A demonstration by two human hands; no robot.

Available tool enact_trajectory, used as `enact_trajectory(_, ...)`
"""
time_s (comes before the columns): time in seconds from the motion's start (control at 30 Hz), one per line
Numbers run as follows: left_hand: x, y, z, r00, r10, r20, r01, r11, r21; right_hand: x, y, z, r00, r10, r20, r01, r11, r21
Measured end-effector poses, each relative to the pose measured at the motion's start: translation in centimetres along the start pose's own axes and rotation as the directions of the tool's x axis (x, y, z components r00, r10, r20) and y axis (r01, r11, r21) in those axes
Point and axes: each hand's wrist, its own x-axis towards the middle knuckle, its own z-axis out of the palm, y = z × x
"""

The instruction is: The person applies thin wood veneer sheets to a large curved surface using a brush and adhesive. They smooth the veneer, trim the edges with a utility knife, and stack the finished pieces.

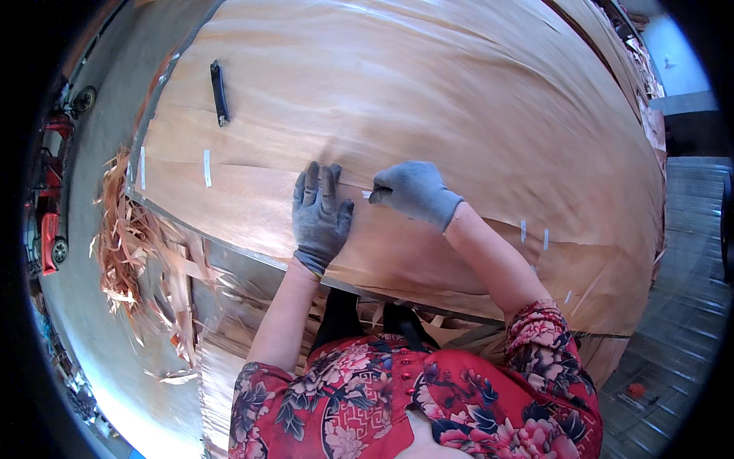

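A wide pale tan veneer sheet [459, 92] covers the work surface, with thin seams and short white tape strips [206, 167] stuck on it. My left hand [321, 218], in a grey glove, lies flat on the sheet beside a seam, fingers extended. To its right, my right hand [413, 191], also gloved, is pinched on a small white strip [367, 194] at the seam. A dark elongated tool [219, 92] lies on the sheet toward the upper left. More white strips [523, 231] are on the seam to the right of my right hand.
Curled veneer offcuts [126, 245] hang and lie beside the left edge and below the near edge. Red wheeled equipment [50, 241] stands along the far left of the grey floor [84, 306]. At right is a greyish slatted surface [688, 229].
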Motion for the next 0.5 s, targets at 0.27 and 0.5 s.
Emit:
enact_trajectory(0.27,1.2,1.6,1.0,0.954,-0.291,-0.074,0.295,0.955,0.036,1.8,-1.9,-1.1,0.969,0.236,0.075,-0.209,0.942,-0.264)
enact_trajectory(0.5,4.6,2.8,0.3,0.980,-0.194,-0.038,0.189,0.976,-0.111,0.1,0.5,-0.4,0.979,0.201,0.034,-0.192,0.965,-0.179)
